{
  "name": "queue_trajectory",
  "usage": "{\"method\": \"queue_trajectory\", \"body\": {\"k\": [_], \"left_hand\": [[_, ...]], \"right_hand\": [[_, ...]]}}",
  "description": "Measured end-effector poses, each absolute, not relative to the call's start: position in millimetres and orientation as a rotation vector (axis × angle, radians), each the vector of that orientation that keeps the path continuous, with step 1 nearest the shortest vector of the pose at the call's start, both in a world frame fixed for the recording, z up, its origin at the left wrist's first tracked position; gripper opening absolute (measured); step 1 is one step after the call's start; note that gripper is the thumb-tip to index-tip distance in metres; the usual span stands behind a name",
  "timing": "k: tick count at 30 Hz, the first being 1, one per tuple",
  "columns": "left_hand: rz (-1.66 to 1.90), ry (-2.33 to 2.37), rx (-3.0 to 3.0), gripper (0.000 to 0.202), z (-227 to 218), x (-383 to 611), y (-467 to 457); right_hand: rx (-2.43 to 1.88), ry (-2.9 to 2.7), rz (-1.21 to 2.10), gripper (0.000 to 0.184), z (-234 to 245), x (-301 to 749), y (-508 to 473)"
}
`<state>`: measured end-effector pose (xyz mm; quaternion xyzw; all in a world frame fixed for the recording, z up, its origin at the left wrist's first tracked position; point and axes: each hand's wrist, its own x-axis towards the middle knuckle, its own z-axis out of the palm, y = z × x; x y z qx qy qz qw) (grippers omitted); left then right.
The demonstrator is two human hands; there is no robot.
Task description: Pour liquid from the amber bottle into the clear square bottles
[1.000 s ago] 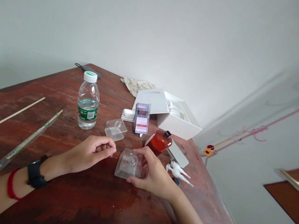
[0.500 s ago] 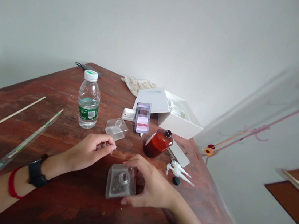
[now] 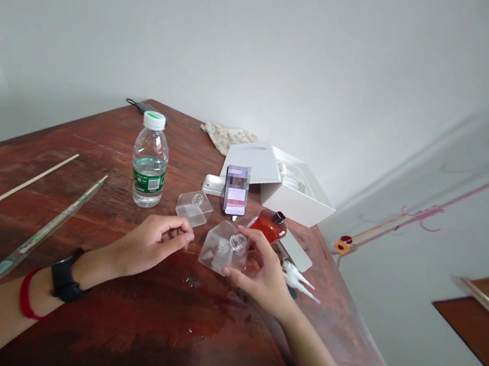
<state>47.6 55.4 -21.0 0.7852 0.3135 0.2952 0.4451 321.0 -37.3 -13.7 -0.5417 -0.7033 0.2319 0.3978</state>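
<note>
A clear square plastic piece with a round knob at its centre [image 3: 223, 249] is tilted in my right hand [image 3: 259, 275], with fingers on its far and near edges. My left hand [image 3: 150, 245] rests on the reddish wooden table [image 3: 91, 187], its fingers curled and nothing visible in them. Its fingertips lie close to the held piece. A matching clear piece [image 3: 194, 207] sits on the table just beyond them. A black watch and red band circle my left wrist [image 3: 65, 275].
A water bottle [image 3: 150, 161] stands left of the clear piece. Beyond my hands are a phone with a blurred screen [image 3: 236, 191], an amber bottle [image 3: 269, 225] and an open white box [image 3: 297, 193]. A chopstick [image 3: 26, 183] and a sleeved chopstick [image 3: 42, 231] lie left.
My right hand has lifted the clear piece off the table, moving it farther away and tilting it. My left hand has barely moved.
</note>
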Motion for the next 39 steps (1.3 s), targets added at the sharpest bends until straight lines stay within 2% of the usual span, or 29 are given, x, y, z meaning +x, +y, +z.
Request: {"method": "queue_trajectory", "body": {"k": [10,25,39], "left_hand": [[0.750,0.801,1.941,0.036,-16,49,52],[0.772,0.815,1.941,0.033,-16,48,52],[0.778,0.791,1.916,0.032,-16,49,51]], "right_hand": [[-1.274,-1.967,0.533,0.070,-33,303,-37],[-1.144,-2.148,0.813,0.072,-17,285,-55],[-1.075,-2.235,0.860,0.082,-23,283,-63]]}}
